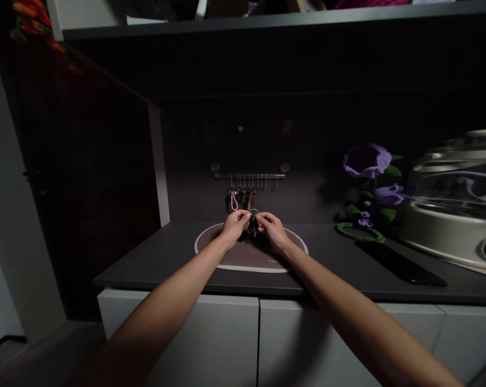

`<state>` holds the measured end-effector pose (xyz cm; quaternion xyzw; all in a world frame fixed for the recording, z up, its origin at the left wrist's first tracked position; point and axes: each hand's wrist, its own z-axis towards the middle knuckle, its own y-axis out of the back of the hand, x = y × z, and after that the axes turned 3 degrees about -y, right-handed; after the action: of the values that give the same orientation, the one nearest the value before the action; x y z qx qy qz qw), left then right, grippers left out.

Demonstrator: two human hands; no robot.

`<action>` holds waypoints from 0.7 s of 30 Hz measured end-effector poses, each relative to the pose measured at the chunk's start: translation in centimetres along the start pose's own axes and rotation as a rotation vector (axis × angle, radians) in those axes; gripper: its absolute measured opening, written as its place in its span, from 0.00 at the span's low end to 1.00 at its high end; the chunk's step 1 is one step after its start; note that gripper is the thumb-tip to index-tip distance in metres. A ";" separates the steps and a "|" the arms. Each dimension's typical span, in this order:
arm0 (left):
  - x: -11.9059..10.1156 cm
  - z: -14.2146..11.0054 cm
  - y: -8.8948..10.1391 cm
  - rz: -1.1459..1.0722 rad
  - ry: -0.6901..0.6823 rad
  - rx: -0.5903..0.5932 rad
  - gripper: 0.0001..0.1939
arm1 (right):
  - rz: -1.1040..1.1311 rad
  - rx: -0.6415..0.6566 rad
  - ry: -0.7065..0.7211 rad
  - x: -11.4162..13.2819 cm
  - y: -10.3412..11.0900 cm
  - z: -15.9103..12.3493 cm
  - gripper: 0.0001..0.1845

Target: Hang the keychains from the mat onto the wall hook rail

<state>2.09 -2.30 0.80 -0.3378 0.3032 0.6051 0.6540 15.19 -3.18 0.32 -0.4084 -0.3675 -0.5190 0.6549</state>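
Observation:
Between my two hands hangs a metal key ring [254, 210] with a bunch of dark keys [253, 226] below it. My left hand [235, 224] pinches the ring's left side, and my right hand [271, 227] pinches its right side. Both are raised over a brown oval mat [230, 259] with a pale rim. Just behind, a hook rail [248, 176] is fixed to the dark back wall. From its hooks hang a pink loop [234, 201], several keys and a brown strap [249, 201]. Fine detail of the keys is too dark to make out.
Purple artificial flowers [367, 161] with a green ring base stand to the right on the dark countertop [146, 263]. A black flat slab [401, 263] lies before them. A cream appliance with a clear lid [456, 215] is at far right. A shelf [243, 24] overhangs above.

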 end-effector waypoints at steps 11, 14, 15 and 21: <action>-0.6 3.8 -2.7 0.117 -0.109 -0.087 0.07 | 0.002 -0.100 0.077 2.2 0.9 4.3 0.18; 0.4 4.4 -3.0 0.197 -0.176 -0.133 0.10 | -0.016 -0.112 0.098 2.3 0.9 5.9 0.18; 0.8 4.4 -3.0 0.240 -0.202 -0.145 0.10 | -0.016 -0.121 0.101 2.3 1.0 6.4 0.18; 2.7 3.6 -1.3 0.622 -0.381 -0.065 0.10 | -0.015 -0.219 0.107 2.0 0.9 9.8 0.16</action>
<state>3.60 2.17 0.82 -0.1314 0.2448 0.8364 0.4725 15.90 5.12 5.82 -0.4464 -0.2765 -0.5820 0.6210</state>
